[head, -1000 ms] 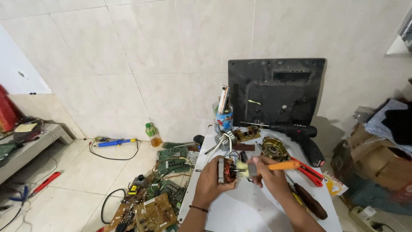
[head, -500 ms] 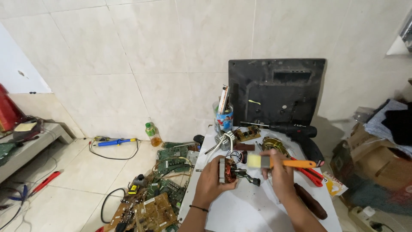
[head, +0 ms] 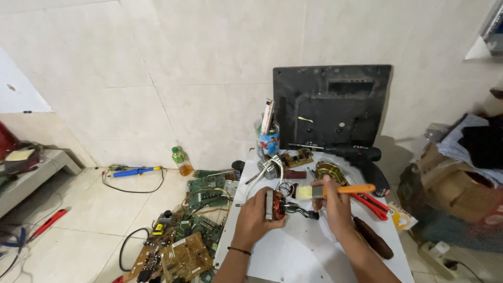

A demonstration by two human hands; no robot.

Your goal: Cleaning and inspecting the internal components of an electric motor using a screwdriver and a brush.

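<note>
My left hand (head: 255,217) clamps the heavy, rigid motor (head: 274,205) by its core, wires fragile; my right hand (head: 335,202) pinches the brush (head: 335,190).

white table (head: 293,257) — drill (head: 361,156), red pliers (head: 373,203), cup (head: 268,140) | floor (head: 94,220) — circuit boards (head: 181,254)

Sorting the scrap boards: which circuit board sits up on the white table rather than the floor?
The small green board beside the can of tools; the others lie piled on the floor.

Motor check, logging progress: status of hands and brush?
Left hand grips small motor. Right hand holds orange-handled brush beside it. Wires trail between.
</note>
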